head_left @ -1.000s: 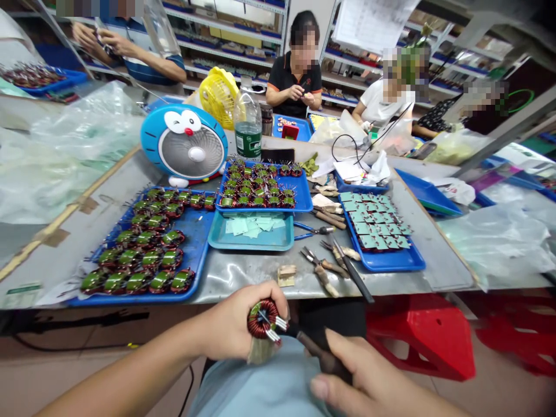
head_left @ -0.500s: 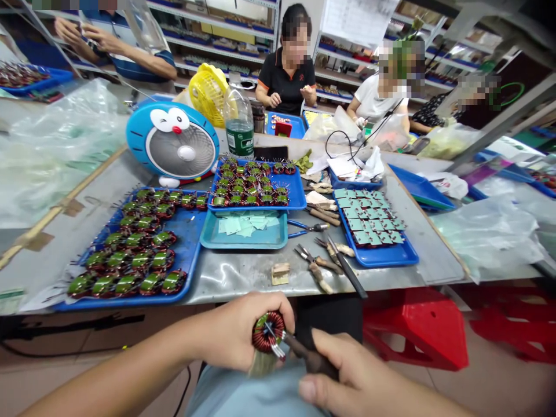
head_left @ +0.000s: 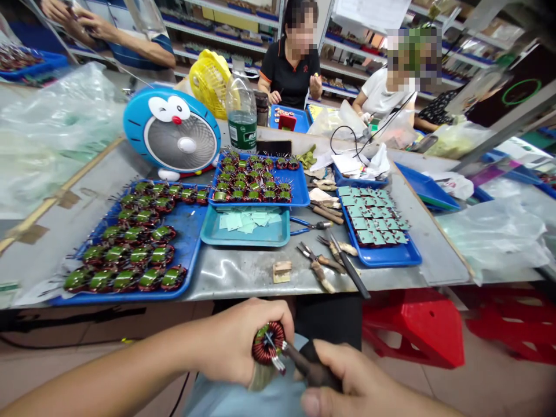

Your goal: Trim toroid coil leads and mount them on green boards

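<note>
Copper-wound toroid coil (head_left: 266, 343) sits clenched in the left hand (head_left: 241, 341), over the lap (head_left: 243, 399); right hand (head_left: 343, 382) closes on a dark-handled tool (head_left: 310, 368) touching the wire leads (head_left: 277, 354). Risk: tool slip bends leads, nicks winding.

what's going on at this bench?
A person's left hand grips a copper-wound toroid coil, while the right hand holds a dark-handled tool at its wire leads. On the metal bench ahead, a blue tray holds rows of similar coils. A co-worker sits across it.
</note>
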Demonstrator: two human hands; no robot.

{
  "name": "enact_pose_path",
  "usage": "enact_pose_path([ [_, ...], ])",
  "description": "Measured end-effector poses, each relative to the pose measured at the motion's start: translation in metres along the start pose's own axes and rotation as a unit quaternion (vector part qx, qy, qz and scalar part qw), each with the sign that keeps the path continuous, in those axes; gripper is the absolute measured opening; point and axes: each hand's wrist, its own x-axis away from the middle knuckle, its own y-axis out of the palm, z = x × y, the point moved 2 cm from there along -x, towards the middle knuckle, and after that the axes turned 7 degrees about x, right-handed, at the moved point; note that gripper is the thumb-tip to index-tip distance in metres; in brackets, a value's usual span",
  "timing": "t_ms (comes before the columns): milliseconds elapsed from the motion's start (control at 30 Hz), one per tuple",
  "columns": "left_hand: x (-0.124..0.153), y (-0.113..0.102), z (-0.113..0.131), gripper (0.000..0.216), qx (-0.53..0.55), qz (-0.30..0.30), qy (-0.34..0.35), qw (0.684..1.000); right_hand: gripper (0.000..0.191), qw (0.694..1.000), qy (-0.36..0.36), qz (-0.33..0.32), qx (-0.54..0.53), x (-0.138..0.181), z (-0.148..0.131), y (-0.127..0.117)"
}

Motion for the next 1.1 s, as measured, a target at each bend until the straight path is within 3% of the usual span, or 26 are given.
enact_pose_path([
  [200, 0.005, 0.007, -0.01, 0.027, -0.013, 0.026, 0.019, 0.999, 0.044, 0.996, 0.021, 0.041, -0.082, 0.003, 0.021, 0.024],
  [333, 0.006, 0.008, -0.013, 0.024, -0.037, 0.074, 0.054, 0.995, 0.045, 0.991, 0.019, 0.075, -0.105, -0.003, 0.026, 0.034],
  [400, 0.005, 0.003, -0.009, 0.026, -0.027, 0.084, 0.066, 0.994, 0.043, 0.993, -0.006, 0.091, -0.073, -0.007, 0.017, 0.028],
  [500, 0.004, -0.007, -0.001, 0.025, 0.012, 0.065, 0.085, 0.994, 0.033, 0.993, -0.047, 0.095, 0.058, -0.004, -0.003, 0.01],
  [600, 0.005, -0.015, 0.0, 0.025, 0.052, 0.075, 0.104, 0.99, 0.035, 0.988, -0.025, 0.096, 0.115, 0.007, -0.008, -0.003],
  [733, 0.006, -0.013, -0.011, 0.032, 0.127, 0.098, 0.073, 0.984, 0.053, 0.991, 0.014, 0.135, -0.004, 0.002, 0.014, 0.002],
  [900, -0.001, -0.006, -0.019, 0.037, 0.149, 0.13, 0.068, 0.978, 0.057, 0.963, -0.016, 0.177, -0.205, -0.035, 0.021, 0.015],
  [1033, -0.001, -0.002, -0.015, 0.041, 0.095, 0.166, 0.062, 0.98, 0.058, 0.953, -0.027, 0.191, -0.235, -0.052, 0.01, 0.015],
  [1100, 0.002, 0.001, -0.016, 0.072, 0.125, 0.158, 0.038, 0.979, 0.052, 0.956, -0.047, 0.226, -0.179, -0.052, 0.006, 0.012],
])
